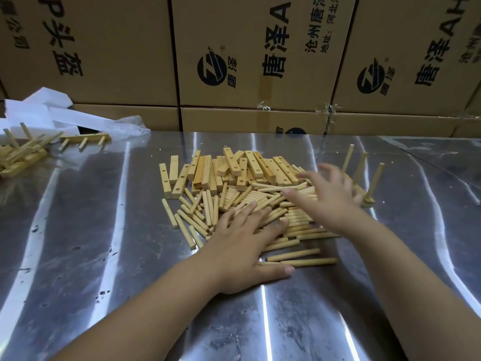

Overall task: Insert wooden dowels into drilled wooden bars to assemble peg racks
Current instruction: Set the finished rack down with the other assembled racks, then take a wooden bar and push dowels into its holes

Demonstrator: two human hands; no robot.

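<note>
A loose pile of short wooden dowels lies at the middle of the metal table. Behind it is a heap of drilled wooden bars. My left hand rests flat on the near side of the dowel pile, fingers spread and straight. My right hand hovers blurred over the pile's right side with its fingers spread, holding nothing that I can see. Just behind the right hand stands a peg rack with three dowels pointing up.
Several finished peg racks lie heaped at the far left, one rack beside them, with white paper and plastic wrap behind. Stacked cardboard boxes wall off the table's far edge.
</note>
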